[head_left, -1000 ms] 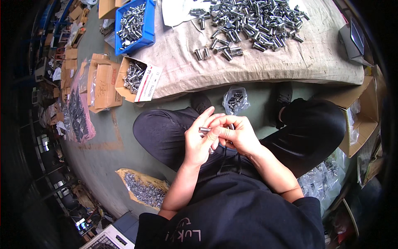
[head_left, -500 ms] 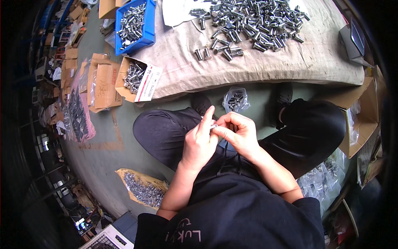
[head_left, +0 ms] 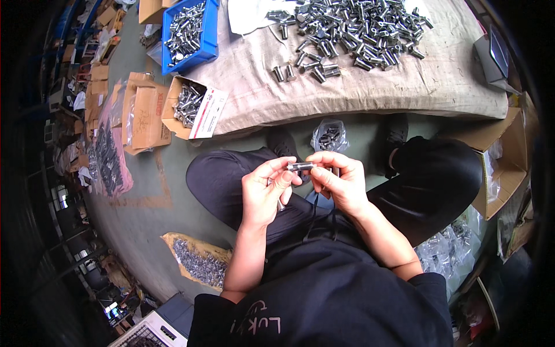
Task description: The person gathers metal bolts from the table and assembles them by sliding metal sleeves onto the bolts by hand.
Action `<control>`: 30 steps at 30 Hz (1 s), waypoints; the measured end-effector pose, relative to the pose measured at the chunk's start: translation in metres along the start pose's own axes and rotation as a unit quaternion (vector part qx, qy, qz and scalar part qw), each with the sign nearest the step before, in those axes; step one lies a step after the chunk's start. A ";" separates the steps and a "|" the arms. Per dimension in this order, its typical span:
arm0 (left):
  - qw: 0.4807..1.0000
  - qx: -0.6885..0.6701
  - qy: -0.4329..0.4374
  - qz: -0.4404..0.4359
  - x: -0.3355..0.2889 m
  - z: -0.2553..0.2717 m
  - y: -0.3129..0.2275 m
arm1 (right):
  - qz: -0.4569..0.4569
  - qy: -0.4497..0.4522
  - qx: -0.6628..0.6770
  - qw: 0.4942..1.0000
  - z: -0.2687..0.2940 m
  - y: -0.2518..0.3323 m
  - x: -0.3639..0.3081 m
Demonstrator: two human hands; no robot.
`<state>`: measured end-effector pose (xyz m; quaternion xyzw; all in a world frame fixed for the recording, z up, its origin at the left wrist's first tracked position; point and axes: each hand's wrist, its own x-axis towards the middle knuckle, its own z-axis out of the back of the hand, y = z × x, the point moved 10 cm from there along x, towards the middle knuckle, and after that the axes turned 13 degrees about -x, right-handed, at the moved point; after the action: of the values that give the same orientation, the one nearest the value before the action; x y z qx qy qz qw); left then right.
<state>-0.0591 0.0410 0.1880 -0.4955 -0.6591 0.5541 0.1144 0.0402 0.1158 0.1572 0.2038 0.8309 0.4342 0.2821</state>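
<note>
Bolt (head_left: 300, 166) work had moved on a little: half a second before, the left hand (head_left: 263, 194) stood with a finger raised straight up beside the right hand (head_left: 341, 182), and now that finger had come down so that both hands closed on the short metal piece, held level between them above the lap. The left fingertips (head_left: 283, 173) pinched its left end and the right fingers (head_left: 324, 159) gripped its right end. It looked as if the piece was now being turned or fitted between the two hands, though the small part at its end was too tiny to make out.

Just beyond the hands, on the floor between the knees, lay a small clear bag (head_left: 328, 136) of metal parts. Farther off, a burlap sheet (head_left: 404, 92) carried a wide heap of loose bolts (head_left: 358, 26). To the far left stood a blue bin (head_left: 191, 32) full of them and an open cardboard box (head_left: 188, 107) with more. A torn paper packet of screws (head_left: 196, 263) lay near on the left. Nothing stood between the hands and the bag.
</note>
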 end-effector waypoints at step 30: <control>0.996 0.054 0.018 -0.075 -0.007 -0.013 -0.005 | -0.062 0.028 0.242 0.968 -0.010 -0.018 0.002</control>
<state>-0.0492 0.0442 0.1997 -0.4478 -0.6611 0.5698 0.1941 0.0306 0.1016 0.1462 0.2018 0.9299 0.2069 0.2274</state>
